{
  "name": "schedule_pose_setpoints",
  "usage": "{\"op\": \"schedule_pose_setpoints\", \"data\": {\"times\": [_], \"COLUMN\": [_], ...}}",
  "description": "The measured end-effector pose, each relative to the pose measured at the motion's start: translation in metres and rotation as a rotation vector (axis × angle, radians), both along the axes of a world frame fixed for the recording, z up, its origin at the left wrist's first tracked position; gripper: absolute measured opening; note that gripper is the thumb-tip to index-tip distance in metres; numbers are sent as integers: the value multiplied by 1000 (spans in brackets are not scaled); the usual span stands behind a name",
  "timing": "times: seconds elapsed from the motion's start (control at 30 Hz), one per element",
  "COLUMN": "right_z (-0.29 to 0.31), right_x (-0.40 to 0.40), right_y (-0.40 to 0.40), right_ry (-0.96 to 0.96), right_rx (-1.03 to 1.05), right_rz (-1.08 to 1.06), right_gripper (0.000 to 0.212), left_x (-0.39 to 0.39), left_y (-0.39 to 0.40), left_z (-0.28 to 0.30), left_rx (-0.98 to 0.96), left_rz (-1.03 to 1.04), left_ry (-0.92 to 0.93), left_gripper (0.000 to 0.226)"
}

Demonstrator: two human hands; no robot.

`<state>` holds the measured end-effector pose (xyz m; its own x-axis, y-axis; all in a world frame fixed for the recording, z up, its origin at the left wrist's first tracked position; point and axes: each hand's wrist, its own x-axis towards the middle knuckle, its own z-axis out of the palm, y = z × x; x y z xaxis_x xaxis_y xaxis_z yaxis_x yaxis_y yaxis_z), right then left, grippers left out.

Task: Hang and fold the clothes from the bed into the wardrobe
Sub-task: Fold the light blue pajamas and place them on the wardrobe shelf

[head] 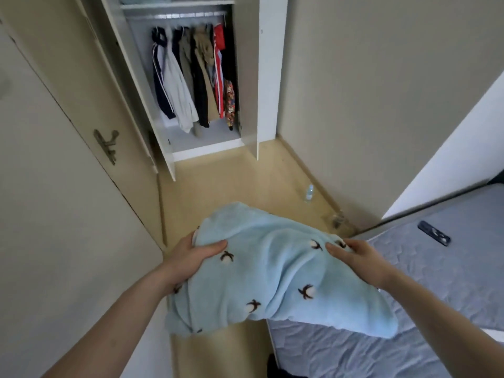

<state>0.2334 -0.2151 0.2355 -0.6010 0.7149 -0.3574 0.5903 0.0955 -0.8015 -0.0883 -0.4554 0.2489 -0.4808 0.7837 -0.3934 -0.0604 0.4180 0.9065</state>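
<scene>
A folded light-blue fleece garment with small brown-and-white motifs is held in the air above the floor, beside the bed's corner. My left hand grips its left edge, thumb on top. My right hand holds its right side, fingers under the cloth. The white wardrobe stands open ahead, with several dark, white, beige and red clothes hanging from its rail. A folded pale-blue item lies on the top shelf. The bed with a grey-blue quilted mattress is at the right.
A beige door with a metal handle stands at the left. A plastic bottle and a glass sit on the wooden floor by the right wall. A dark phone lies on the mattress.
</scene>
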Motion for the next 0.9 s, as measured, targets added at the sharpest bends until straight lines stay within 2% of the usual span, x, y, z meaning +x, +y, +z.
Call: {"op": "schedule_pose_setpoints", "data": {"times": [0.13,0.3,0.6,0.73,0.9], "right_z": [17,33,75,94,109], "right_x": [-80,-178,-350,-426,-519], "right_y": [50,124,257,300,348], "right_ry": [46,108,153,181,197], "right_rx": [12,44,82,133,240], "right_rz": [80,150,243,261,245], "right_gripper": [24,35,31,31,41], "left_x": [-61,-143,-280,-347,-437], "left_y": [30,91,196,230,278], "left_z": [15,40,88,104,121], "left_rx": [43,67,105,124,190], "left_rz": [94,145,273,309,303], "left_ry": [7,57,126,134,155], "left_gripper": [59,63,67,66,62]}}
